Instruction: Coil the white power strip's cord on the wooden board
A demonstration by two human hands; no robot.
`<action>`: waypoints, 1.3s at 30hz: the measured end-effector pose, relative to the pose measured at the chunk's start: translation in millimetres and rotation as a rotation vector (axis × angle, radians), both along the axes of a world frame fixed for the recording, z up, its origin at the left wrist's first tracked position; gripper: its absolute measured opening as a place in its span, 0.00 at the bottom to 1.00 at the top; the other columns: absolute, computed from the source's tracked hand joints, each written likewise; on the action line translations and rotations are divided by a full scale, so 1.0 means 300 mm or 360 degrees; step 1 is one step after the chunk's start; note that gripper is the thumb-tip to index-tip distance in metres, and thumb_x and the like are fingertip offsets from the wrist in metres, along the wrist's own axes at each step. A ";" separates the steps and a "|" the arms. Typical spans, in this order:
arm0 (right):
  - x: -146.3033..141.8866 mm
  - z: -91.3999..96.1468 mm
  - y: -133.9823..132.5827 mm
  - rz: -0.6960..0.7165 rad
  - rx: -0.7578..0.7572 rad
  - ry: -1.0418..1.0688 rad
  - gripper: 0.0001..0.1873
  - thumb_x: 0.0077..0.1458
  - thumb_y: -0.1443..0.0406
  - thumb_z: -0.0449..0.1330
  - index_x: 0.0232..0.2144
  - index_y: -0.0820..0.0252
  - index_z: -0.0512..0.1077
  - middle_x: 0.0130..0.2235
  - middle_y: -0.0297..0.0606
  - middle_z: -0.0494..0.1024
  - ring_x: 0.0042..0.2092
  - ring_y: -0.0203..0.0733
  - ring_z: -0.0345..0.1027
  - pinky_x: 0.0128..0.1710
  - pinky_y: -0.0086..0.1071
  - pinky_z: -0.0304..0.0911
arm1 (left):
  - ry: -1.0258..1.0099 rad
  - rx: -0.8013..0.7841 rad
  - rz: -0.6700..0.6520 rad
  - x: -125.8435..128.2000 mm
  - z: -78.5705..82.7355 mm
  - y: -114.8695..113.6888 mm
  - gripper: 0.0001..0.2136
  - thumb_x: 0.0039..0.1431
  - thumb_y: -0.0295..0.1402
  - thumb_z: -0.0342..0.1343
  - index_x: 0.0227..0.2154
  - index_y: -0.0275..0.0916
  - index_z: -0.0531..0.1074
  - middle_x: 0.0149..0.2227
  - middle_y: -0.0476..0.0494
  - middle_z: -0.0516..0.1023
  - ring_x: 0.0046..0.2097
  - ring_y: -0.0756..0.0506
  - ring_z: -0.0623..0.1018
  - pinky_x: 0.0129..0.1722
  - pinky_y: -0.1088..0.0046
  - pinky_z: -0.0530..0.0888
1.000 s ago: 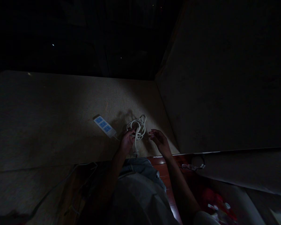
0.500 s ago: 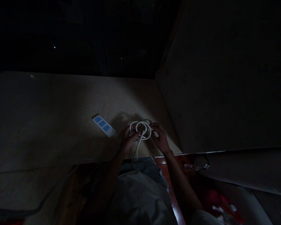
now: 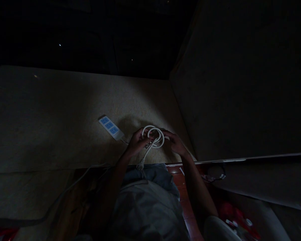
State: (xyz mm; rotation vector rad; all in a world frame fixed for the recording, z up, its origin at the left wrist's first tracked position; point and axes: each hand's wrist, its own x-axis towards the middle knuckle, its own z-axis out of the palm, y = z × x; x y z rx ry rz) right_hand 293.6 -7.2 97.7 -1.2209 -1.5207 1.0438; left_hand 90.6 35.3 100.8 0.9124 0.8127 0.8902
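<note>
A white power cord [image 3: 163, 138] is looped in a small coil above the table's near edge. My left hand [image 3: 138, 141] is closed on the coil's left side, thumb over the loops. On the coil's right side, my right hand [image 3: 173, 141] has its fingers bent against the cord; the fingertips are partly hidden in the dim light. A plug [image 3: 140, 164] dangles from the coil toward my lap. Left of my hands lies a white power strip [image 3: 111, 127] with blue sockets, and its cord runs toward my left hand.
The pale tabletop [image 3: 72, 107] meets a dark upright panel [image 3: 235, 100] on the right. A thin cable [image 3: 75, 184] hangs over the near edge at the left. Red items [image 3: 237, 216] lie low at the right, beside the reddish floor [image 3: 184, 190].
The view has shifted slightly. The coil still sits between both hands, and the hanging plug has swung a little left. My right hand has opened slightly away from the coil.
</note>
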 end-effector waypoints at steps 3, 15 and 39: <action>0.017 0.024 0.009 0.0111 -0.0123 0.0000 0.12 0.53 0.59 0.62 0.39 0.53 0.81 0.42 0.36 0.82 0.47 0.48 0.74 0.54 0.44 0.64 | 0.0059 0.0128 -0.0095 -0.017 0.012 0.008 0.12 0.41 0.26 0.67 0.32 0.37 0.77 0.30 0.45 0.81 0.32 0.44 0.80 0.31 0.73 0.75; 0.012 0.073 0.061 0.0527 0.0113 -0.0368 0.06 0.48 0.67 0.66 0.30 0.50 0.82 0.34 0.36 0.82 0.42 0.47 0.74 0.50 0.45 0.66 | 0.0260 0.0513 -0.0136 -0.073 0.041 -0.019 0.07 0.42 0.30 0.69 0.27 0.38 0.80 0.27 0.47 0.80 0.31 0.46 0.77 0.31 0.75 0.72; -0.028 -0.107 0.047 -0.0579 -0.0371 0.0319 0.12 0.46 0.56 0.65 0.30 0.57 0.75 0.30 0.36 0.78 0.35 0.43 0.70 0.38 0.35 0.65 | -0.0218 -0.0173 0.0408 -0.113 -0.048 -0.027 0.12 0.39 0.35 0.70 0.27 0.35 0.78 0.28 0.44 0.80 0.31 0.47 0.78 0.31 0.74 0.71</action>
